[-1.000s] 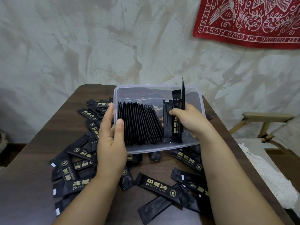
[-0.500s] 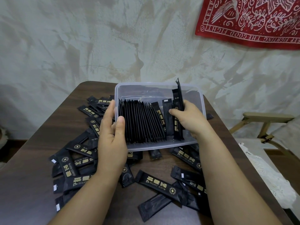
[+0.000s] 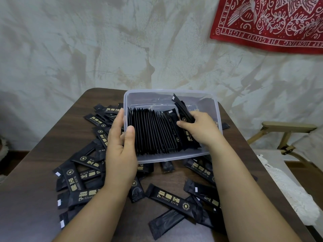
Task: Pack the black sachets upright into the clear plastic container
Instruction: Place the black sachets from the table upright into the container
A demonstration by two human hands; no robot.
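A clear plastic container (image 3: 201, 95) stands tilted toward me on the dark wooden table. Inside it, a row of black sachets (image 3: 150, 131) stands upright against the left wall. My left hand (image 3: 120, 147) grips the container's left front corner, thumb inside the rim. My right hand (image 3: 201, 130) is inside the container and holds a few black sachets (image 3: 182, 110) at the right end of the row; one sticks up and leans left. Several loose black sachets (image 3: 167, 199) with gold print lie on the table around the container.
The dark wooden table (image 3: 31, 198) holds a heap of sachets at left (image 3: 78, 177) and more at front right. A pale plastered wall is behind, with a red printed cloth (image 3: 269, 20) upper right. A wooden chair frame (image 3: 286, 135) and white fabric lie at right.
My right hand has pushed its sachets lower into the container and against the row. The sachet that stuck straight up now leans left. The left hand keeps its hold.
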